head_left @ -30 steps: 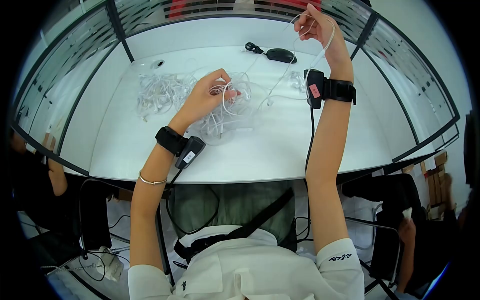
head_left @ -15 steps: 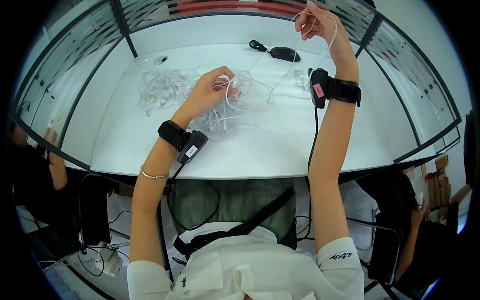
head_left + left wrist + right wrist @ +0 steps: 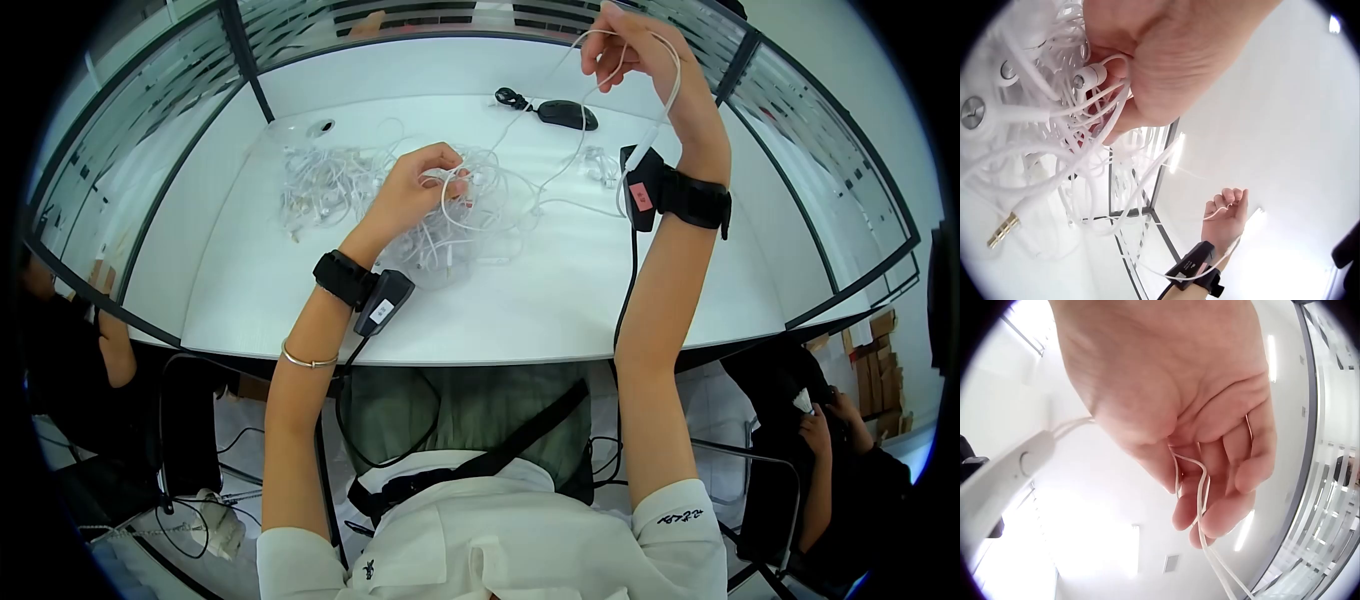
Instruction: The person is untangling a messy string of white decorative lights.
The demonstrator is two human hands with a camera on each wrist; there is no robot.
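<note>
My left hand [image 3: 405,190] holds white cables at the upper edge of a tangled heap of earphones [image 3: 440,245]. In the left wrist view, a white earbud [image 3: 1088,77] shows by the fingers and a gold-coloured plug [image 3: 1002,230] dangles below. Raised high at the far right, my right hand [image 3: 655,60] has a white earphone cable [image 3: 676,85] looped over it. In the right wrist view, the cable runs between thumb and curled fingers [image 3: 1225,515]. A white in-line control piece [image 3: 1019,472] hangs beside that wrist. Strands stretch from the raised hand down toward the heap.
A second heap of white earphones [image 3: 325,185] lies at the left on the white table [image 3: 500,320]. Near the back sits a black mouse [image 3: 567,114] with its cord bundled. A small clear bundle [image 3: 600,165] lies by the right wrist. Low partitions [image 3: 400,75] enclose the table.
My right forearm and wrist have shifted slightly right, and the wrist bends more, with its hand tipping left. My left hand stays nearly in place, still holding the cables.
</note>
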